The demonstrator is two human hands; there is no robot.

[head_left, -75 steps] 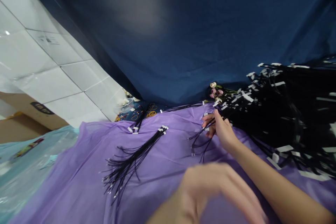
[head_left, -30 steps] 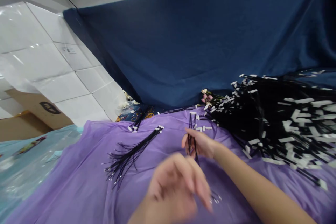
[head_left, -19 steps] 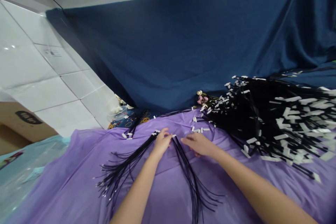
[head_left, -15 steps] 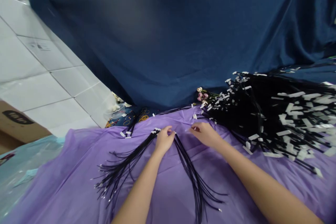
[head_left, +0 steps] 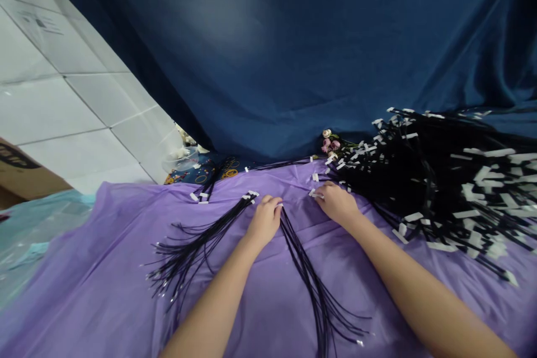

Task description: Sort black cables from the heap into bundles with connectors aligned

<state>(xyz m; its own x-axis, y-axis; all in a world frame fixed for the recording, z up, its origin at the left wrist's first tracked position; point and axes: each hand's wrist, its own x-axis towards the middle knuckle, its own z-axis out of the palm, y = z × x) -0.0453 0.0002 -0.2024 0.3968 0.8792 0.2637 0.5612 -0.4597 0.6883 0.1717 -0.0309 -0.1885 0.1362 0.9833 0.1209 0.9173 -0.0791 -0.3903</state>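
Observation:
My left hand [head_left: 265, 218] is closed around the top end of a bundle of thin black cords [head_left: 308, 274], whose loose ends fan out toward me. Just left of that hand lies another bundle of black cords [head_left: 210, 238], with white tags [head_left: 250, 196] gathered at its top. My right hand [head_left: 336, 201] pinches at a small white tag [head_left: 315, 193] at the near left edge of a big heap of white-tagged black cords [head_left: 390, 179]. Whether a cord hangs from that tag is hidden by the fingers.
A purple sheet [head_left: 138, 246] covers the work surface. Behind it hangs a dark blue cloth [head_left: 268, 67]. Pink artificial flowers [head_left: 329, 142] lie by the heap. At the left are a clear plastic bowl [head_left: 182, 159], a few tagged cords [head_left: 212, 184] and a cardboard box [head_left: 29, 173].
My right hand has shifted slightly right and toward the heap, reaching the tag. The left hand keeps its grip on the bundle. The camera has tilted down a little.

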